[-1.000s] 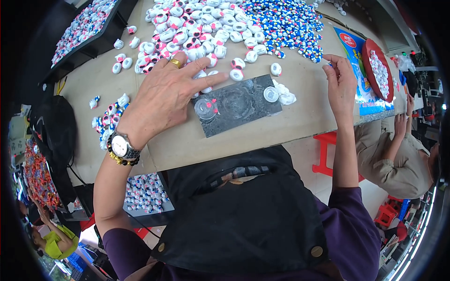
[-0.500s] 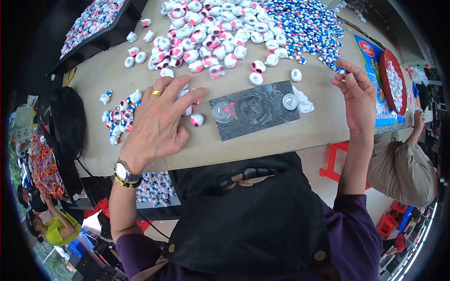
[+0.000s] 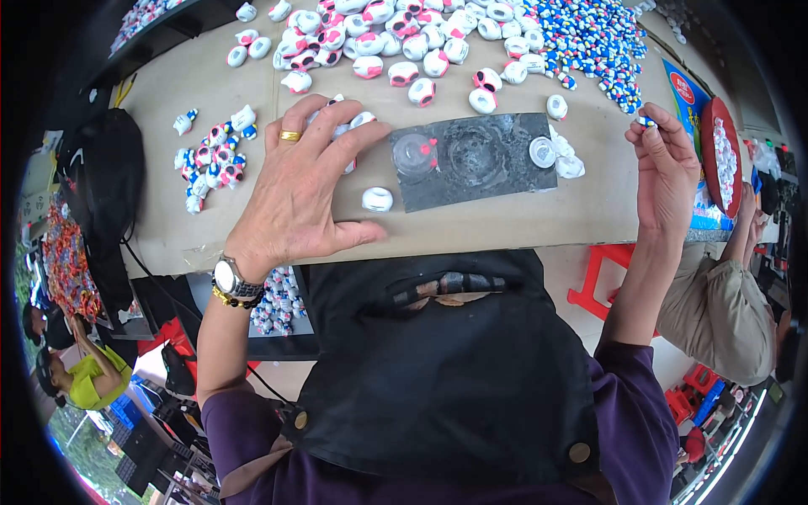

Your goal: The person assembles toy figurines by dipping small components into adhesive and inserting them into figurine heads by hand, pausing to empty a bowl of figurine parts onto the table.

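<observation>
Head view: left hand (image 3: 296, 195) has slid back, fingers spread over white pieces (image 3: 347, 126) on the bench (image 3: 497, 219), while right hand (image 3: 665, 168) still pinches a small bead (image 3: 645, 122).

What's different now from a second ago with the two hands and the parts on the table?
The left hand has slid back from the pile of white and pink pieces to lie spread beside the dark grey mat, covering a few white pieces. The right hand stays raised, still pinching a small blue and white piece. Mat and piles unchanged.

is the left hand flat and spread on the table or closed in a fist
Spread. The left hand lies palm down with fingers fanned over small white pieces.
</observation>
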Available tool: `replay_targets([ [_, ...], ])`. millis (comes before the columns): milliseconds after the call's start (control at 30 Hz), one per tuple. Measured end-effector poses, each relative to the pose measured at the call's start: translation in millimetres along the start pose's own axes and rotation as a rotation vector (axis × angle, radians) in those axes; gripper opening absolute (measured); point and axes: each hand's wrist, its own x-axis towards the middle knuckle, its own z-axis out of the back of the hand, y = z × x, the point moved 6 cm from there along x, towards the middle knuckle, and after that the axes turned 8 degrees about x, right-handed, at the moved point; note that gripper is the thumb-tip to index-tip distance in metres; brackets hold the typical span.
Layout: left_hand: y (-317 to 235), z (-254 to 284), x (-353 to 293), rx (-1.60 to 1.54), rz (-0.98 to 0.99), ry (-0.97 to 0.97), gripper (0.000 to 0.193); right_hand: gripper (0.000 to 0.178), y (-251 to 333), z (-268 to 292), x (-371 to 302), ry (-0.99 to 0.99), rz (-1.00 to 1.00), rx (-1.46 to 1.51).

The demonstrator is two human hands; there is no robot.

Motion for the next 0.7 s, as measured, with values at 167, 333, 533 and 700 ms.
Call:
replay_targets([
  [167, -0.8, -9.8, -4.6, 0.019, 0.027, -0.072, 0.091, 0.025, 2.1, -1.0, -1.5, -0.017, 0.009, -0.016],
  [333, -2.3, -12.5, -4.9, 0.106, 0.078, -0.103, 0.072, 0.024, 1.0, -3.9, -3.9, 0.008, -0.018, 0.032],
  [533, -8.7, -16.1, -8.4, 0.224, 0.053, -0.115, 0.043, 0.022, -1.3, -21.2, -7.3, 0.113, -0.034, 0.105],
  [700, -13.1, -13.5, -9.1, 0.312, 0.0, -0.165, 0.037, 0.02, -1.7, -33.8, -14.3, 0.117, -0.03, 0.035],
])
